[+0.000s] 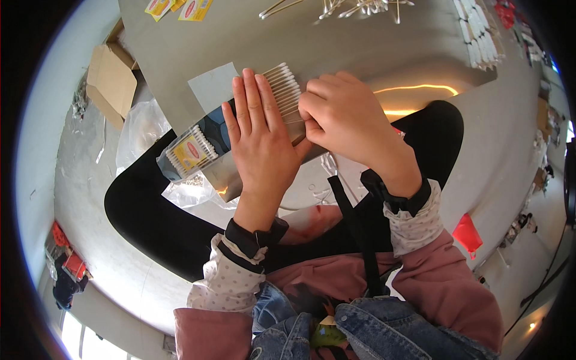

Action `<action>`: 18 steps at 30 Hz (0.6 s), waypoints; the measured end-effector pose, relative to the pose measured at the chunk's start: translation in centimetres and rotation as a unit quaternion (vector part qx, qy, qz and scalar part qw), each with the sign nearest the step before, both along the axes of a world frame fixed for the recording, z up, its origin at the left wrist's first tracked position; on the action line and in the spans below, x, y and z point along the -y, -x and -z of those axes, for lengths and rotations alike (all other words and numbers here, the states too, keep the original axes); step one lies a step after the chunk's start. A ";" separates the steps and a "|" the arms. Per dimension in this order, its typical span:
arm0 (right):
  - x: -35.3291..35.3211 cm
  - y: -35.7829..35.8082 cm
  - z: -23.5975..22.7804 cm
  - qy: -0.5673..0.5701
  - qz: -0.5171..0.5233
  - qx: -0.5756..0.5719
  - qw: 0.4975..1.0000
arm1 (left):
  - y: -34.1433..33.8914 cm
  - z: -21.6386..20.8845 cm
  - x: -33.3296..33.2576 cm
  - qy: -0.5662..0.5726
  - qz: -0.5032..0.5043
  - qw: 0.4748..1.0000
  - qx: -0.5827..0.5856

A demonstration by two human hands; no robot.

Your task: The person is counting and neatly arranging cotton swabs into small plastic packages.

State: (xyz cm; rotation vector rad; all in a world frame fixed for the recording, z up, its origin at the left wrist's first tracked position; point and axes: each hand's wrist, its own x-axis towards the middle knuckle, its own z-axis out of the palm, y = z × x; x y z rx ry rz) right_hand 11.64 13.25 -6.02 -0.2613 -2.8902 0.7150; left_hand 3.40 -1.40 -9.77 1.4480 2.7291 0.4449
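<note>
A row of cotton swabs point(283, 84) lies side by side on a grey metal table point(336, 48). My left hand point(259, 138) rests flat over the row's left part, fingers stretched out and covering some swabs. At the row's near right end, my right hand point(345, 114) is closed in a pinch. A thin swab stick runs to its fingertips; its end there is hidden. Left of my left hand sits a clear plastic bag of swabs point(207, 147) with a yellow card point(191, 151) inside. A pale square sheet point(211, 90) lies just beyond, partly next to my left fingers.
Loose swabs point(360, 8) are scattered at the table's far side, with yellow cards point(193, 8) at far left. White swab bundles point(478, 36) line the far right. A cardboard box point(112, 78) and crumpled clear plastic point(141, 133) are left of the table. My bent legs flank its near edge.
</note>
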 end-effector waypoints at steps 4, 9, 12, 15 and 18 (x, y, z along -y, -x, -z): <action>-1.7 -2.7 -2.7 -0.056 0.037 0.053 0.996 | 0.1 -0.4 0.0 -0.027 0.003 0.999 0.046; -6.2 -12.4 -10.2 -0.034 0.318 0.136 0.938 | 0.5 -0.3 1.3 -0.054 0.011 0.995 0.084; -8.4 -20.0 -10.5 -0.101 0.464 0.282 0.834 | 0.1 -1.0 1.8 -0.062 0.013 0.993 0.097; -10.0 -26.6 -7.7 -0.088 0.499 0.365 0.781 | 0.1 -1.5 1.6 -0.063 0.014 0.994 0.090; -10.9 -30.3 -5.0 -0.078 0.503 0.373 0.776 | 0.6 -1.4 1.5 -0.046 0.025 0.996 0.074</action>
